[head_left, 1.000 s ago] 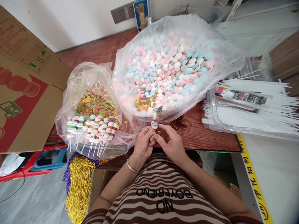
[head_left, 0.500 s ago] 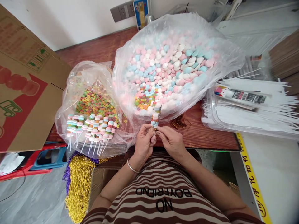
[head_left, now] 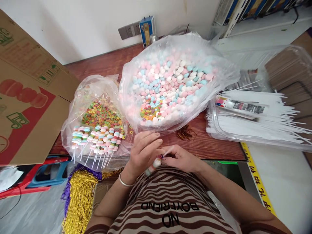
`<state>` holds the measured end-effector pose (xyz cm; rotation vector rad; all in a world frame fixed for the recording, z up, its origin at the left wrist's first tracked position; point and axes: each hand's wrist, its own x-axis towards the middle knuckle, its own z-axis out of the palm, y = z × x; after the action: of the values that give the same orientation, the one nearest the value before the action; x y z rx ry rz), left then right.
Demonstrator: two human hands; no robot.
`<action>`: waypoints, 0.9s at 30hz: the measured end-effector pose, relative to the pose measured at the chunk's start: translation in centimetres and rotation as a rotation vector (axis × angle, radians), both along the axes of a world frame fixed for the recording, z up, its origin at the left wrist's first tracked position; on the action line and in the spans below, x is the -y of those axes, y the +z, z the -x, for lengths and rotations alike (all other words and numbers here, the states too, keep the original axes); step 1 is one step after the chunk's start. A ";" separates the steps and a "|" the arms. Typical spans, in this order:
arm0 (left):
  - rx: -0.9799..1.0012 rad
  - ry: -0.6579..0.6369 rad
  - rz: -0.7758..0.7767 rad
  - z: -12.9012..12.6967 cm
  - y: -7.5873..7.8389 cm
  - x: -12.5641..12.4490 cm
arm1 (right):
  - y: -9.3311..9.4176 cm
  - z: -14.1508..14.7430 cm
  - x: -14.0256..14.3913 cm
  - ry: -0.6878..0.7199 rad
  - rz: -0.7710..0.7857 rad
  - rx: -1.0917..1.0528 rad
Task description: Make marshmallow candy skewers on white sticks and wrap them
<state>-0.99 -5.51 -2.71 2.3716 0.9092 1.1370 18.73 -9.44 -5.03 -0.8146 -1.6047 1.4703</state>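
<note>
A wrapped marshmallow candy skewer (head_left: 153, 167) lies tilted in front of my shirt, its white stick (head_left: 168, 150) pointing up and to the right. My right hand (head_left: 182, 158) pinches it near the gathered neck of the wrapper, where the stick comes out. My left hand (head_left: 143, 154) is closed around the other side, with some fingers stretched over the top; the fingers partly cover the candy. Left of my hands, several finished-looking candy skewers (head_left: 98, 138) rest on a bag of colourful ring candies (head_left: 101, 113). A large bag of pink, white and blue marshmallows (head_left: 168, 81) spreads beyond my hands.
At right stands a clear plastic tray (head_left: 212, 130) of white sticks (head_left: 275, 120) with a printed wrapper pack (head_left: 240, 106) on top. Dark twist ties (head_left: 185, 132) lie on the wooden table (head_left: 219, 143). A cardboard box (head_left: 29, 97) stands at left; gold bead strings (head_left: 79, 195) hang below.
The skewer has turned from upright to tilted, stick end up, and come closer to my body. My left hand's fingers have lifted over it. The camera view has shifted.
</note>
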 end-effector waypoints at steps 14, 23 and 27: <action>0.874 -0.675 1.103 -0.2 2.7 2.5 | 1.3 1.7 1.0 -0.339 -0.622 0.320; 0.528 -0.470 1.144 0.9 -1.1 2.7 | 1.3 2.6 1.1 -0.076 -0.543 0.200; 0.240 -0.436 0.696 2.5 1.2 3.4 | -1.6 6.3 1.0 0.001 0.059 -0.102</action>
<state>-3.53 -8.95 -1.53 1.7009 0.5409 0.7453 12.42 -10.48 -6.62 -0.7592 -1.4922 1.5417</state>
